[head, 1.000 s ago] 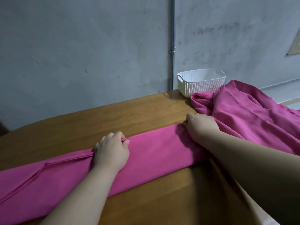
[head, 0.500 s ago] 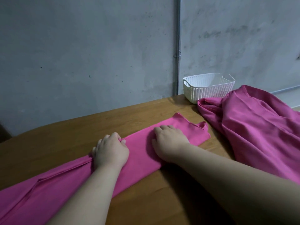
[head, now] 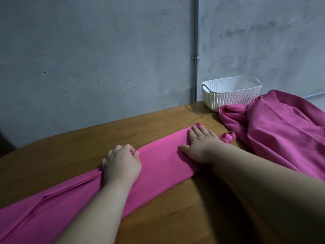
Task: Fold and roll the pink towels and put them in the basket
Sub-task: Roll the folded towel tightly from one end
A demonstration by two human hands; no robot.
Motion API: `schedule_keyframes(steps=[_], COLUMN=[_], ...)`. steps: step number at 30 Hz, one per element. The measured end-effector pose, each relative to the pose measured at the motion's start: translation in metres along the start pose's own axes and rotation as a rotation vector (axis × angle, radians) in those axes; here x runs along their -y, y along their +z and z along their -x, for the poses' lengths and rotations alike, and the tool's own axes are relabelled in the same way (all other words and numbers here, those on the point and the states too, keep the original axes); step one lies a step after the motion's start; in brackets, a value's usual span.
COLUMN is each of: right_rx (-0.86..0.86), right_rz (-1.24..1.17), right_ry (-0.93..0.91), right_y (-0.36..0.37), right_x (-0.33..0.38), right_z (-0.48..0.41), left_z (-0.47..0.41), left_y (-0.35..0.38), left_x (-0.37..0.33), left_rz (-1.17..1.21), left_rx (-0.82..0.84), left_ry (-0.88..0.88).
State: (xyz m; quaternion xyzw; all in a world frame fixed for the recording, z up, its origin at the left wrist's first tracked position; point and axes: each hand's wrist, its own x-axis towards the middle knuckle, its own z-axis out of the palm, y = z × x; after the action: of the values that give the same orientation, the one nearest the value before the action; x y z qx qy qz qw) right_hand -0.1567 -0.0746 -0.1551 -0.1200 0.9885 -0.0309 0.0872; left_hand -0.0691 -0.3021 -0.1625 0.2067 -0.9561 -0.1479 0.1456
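Note:
A pink towel (head: 158, 166), folded into a long narrow strip, lies diagonally across the wooden table (head: 88, 138) from the lower left to the middle. My left hand (head: 121, 164) rests on the strip's middle, its fingers curled over the far folded edge and pinching it. My right hand (head: 200, 145) lies flat with straight fingers on the strip's right end, pressing it down. A white perforated basket (head: 230, 95) stands at the table's far right corner, with nothing visible inside it.
A heap of further pink towels (head: 281, 131) lies at the right, touching the basket's front. A grey concrete wall with a vertical metal pipe (head: 196, 50) stands behind the table. Bare wood shows in front of the strip and behind it.
My right hand slid left off the heap onto the strip, then back out to its right end and flattened there. The left hand kept its place on the far edge.

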Motion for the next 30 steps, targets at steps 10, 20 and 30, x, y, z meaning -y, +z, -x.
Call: schedule_keyframes(steps=[10,20,30], right_rx=[-0.048,-0.051,-0.049], right_rz=[-0.029,-0.029,-0.119], right_ry=[-0.212,-0.188,-0.11], right_y=[0.009,0.01,0.007], right_x=[0.064,0.065,0.123], right_z=[-0.002,-0.003,0.018], left_z=[-0.001,0.016,0.067], left_y=[-0.001,-0.023,-0.103], left_x=[0.003,0.014,0.133], left_rz=[0.027,0.038,-0.19], left_rx=[-0.019,0.076,0.119], left_ry=[0.005,0.104,-0.036])
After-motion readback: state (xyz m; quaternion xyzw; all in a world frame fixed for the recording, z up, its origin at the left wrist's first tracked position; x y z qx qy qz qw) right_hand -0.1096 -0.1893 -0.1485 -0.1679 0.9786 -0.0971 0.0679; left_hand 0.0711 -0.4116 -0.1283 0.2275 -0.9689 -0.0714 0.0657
